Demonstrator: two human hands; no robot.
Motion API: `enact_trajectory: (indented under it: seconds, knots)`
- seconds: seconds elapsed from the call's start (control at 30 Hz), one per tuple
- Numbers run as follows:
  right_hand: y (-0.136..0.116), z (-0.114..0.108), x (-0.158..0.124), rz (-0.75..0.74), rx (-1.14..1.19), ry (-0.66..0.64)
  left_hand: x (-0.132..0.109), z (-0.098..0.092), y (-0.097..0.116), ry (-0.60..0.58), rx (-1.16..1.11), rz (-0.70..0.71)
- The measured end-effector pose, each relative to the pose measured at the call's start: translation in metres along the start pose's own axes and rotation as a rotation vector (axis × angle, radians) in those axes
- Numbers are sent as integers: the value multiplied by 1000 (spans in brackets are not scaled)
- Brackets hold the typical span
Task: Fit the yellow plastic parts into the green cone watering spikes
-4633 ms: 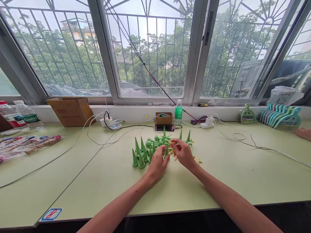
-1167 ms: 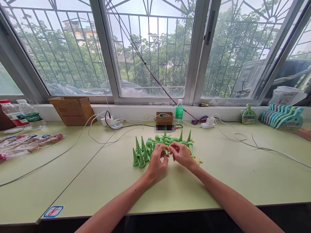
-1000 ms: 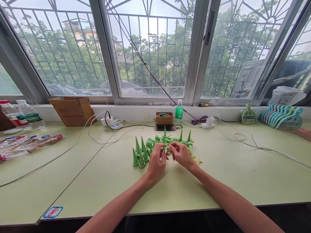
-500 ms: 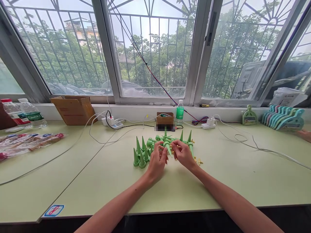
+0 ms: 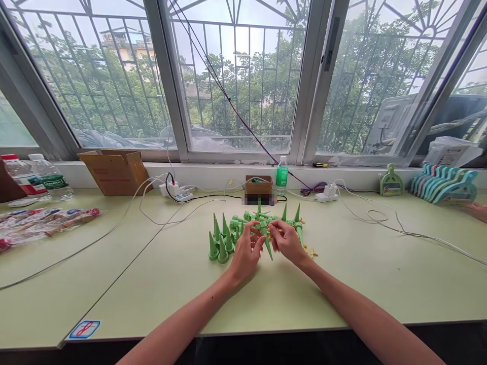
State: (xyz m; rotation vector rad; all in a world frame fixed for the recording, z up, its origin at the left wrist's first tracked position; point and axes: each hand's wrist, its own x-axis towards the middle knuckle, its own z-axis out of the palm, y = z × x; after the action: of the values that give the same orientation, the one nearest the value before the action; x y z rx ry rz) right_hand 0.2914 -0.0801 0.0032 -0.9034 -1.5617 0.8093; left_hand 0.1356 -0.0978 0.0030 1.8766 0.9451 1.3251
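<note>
Windows [image 5: 239, 91] are backing the counter [image 5: 152, 289]; the left hand [image 5: 244, 254] is gripping a green spike [image 5: 268, 246], tip slanting nearward; right hand [image 5: 288, 244] unclear.

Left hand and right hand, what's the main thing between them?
A green plastic spike, held tilted by the left hand, with its tip pointing toward the wearer and the right hand close beside it; the head view shows it.
</note>
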Motion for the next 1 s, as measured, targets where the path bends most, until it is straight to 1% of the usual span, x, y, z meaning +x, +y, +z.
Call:
enact_trajectory:
  seconds: [0.3, 0.5, 0.7, 0.8, 0.9, 1.0]
  knots:
    - [-4, -1, 1, 44, 57, -37, -1, 1, -4, 25, 64, 62]
    - [-2, 2, 1, 15, 45, 11, 0, 1, -2, 45, 52, 20]
    - [-3, 1, 1, -2, -21, 87, 3, 4, 1, 94, -27, -96]
    - [-4, 0, 1, -15, -46, 90, 5, 4, 1, 55, -147, -181]
    - [-6, 1, -1, -44, -51, 68, 6, 4, 1, -2, -314, -308]
    - [-8, 2, -2, -59, -46, 39, 6, 2, 3, -49, -372, -413]
